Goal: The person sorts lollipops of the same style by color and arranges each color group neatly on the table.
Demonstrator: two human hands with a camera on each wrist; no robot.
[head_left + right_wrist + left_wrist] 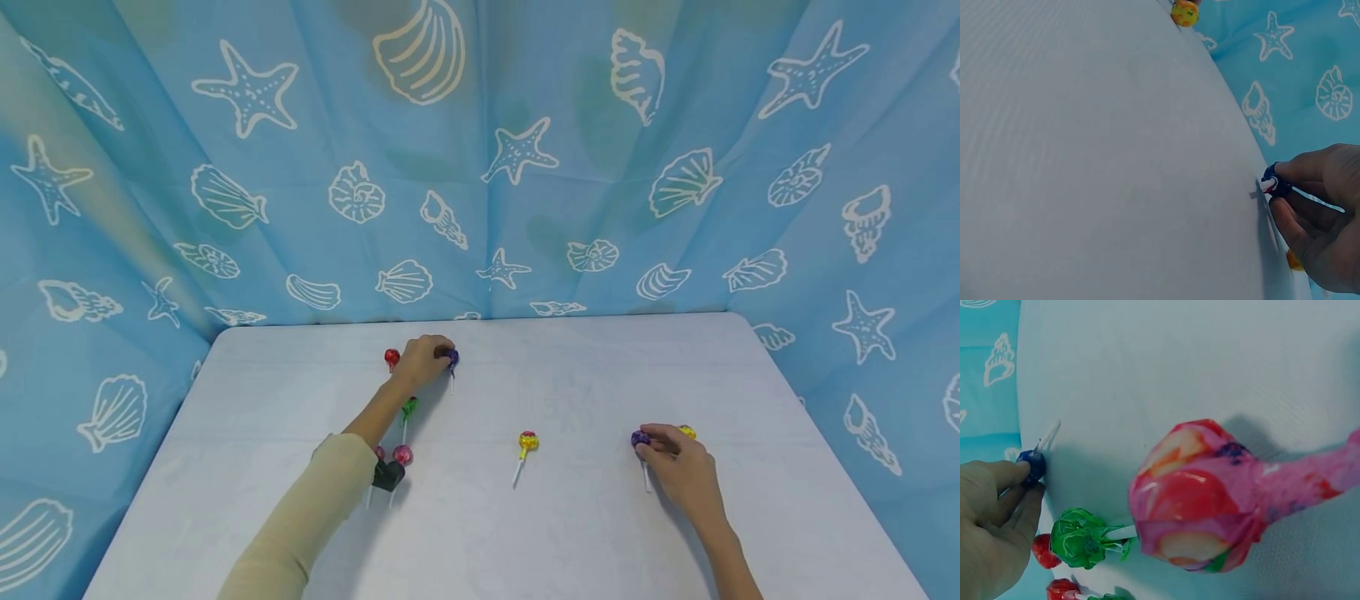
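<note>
Near the table's far edge, my left hand (420,362) pinches the wrapped head of a dark blue-purple lollipop (453,358), its white stick pointing back toward me. In the left wrist view, thumb and fingertips meet on that lollipop's head (1034,465). On the right side of the table, my right hand (681,471) pinches another purple lollipop (640,437) by its head, stick toward me. Just behind the right hand's fingers a yellow lollipop (687,431) is partly hidden. A red lollipop (392,357) lies left of my left hand.
A yellow-and-red lollipop (528,442) lies mid-table between the hands. Under and beside my left forearm are a green lollipop (408,407) and pink ones (402,455), partly covered by the sleeve (315,508). A blue shell-print curtain (465,208) hangs behind the white table (577,375).
</note>
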